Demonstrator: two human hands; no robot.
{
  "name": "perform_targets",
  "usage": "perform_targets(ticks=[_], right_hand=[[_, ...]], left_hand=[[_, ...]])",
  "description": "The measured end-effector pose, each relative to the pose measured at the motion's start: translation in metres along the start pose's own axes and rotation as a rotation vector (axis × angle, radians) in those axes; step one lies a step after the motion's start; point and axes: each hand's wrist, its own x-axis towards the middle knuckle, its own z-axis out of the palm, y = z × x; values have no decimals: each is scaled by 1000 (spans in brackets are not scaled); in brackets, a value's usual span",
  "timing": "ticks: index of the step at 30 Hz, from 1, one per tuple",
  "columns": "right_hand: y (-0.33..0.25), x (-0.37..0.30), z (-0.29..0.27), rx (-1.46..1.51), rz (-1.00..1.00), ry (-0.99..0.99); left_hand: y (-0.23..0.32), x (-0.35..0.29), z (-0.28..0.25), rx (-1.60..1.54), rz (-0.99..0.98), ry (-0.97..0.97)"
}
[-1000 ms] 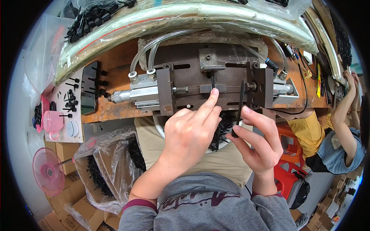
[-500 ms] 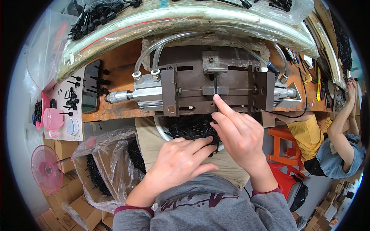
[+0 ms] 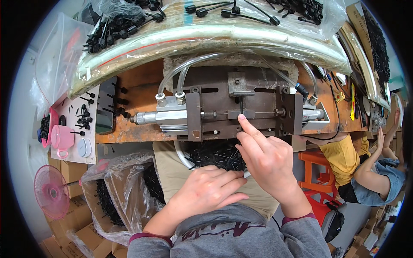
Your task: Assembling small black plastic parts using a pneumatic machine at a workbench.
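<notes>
My right hand (image 3: 269, 157) reaches up to a brown metal fixture (image 3: 266, 99) on the bench. Its index finger is stretched out, and the tip touches a thin black rod (image 3: 241, 104) at the small grey block (image 3: 233, 114) in the fixture's middle. The other right fingers curl under, partly hidden, with nothing visible in them. My left hand (image 3: 208, 189) hovers over my lap, with loosely bent fingers and the thumb apart; no held thing shows. Just beyond it lies a heap of thin black parts (image 3: 215, 155). Silver air cylinders (image 3: 172, 114) flank the fixture, their thin rods pointing inward.
Clear hoses (image 3: 189, 64) arch behind the fixture. Black stemmed parts lie atop a plastic-wrapped bundle (image 3: 215, 36). At left are a phone (image 3: 105, 122), a pink cup (image 3: 62, 136), a pink fan (image 3: 51, 192) and a lined carton (image 3: 124, 165). A co-worker (image 3: 378, 172) sits at right.
Both cylinder rods have moved inward, their nuts now nearer the middle block. My left fingers have drawn back from the black heap and closer together. My right index finger stays on the rod. The view shifted.
</notes>
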Motion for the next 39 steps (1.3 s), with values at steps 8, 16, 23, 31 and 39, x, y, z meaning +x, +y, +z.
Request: perform_targets(ticks=[8,16,23,31,39], right_hand=[[52,100,-49,-181,-297,573],[111,187,-41,-148,-56,189],[67,141,-59,418,-50,337],[22,34,-47,1304,235,-360],[20,12,-27,1830,638,-194]], left_hand=[[-1,-13,0,1,8,81],[7,-13,-4,18,-3,92],[4,-16,-10,-71,-43,309],[3,-5,-44,-691,-299,294],[13,0,-30,-277,-73,355]])
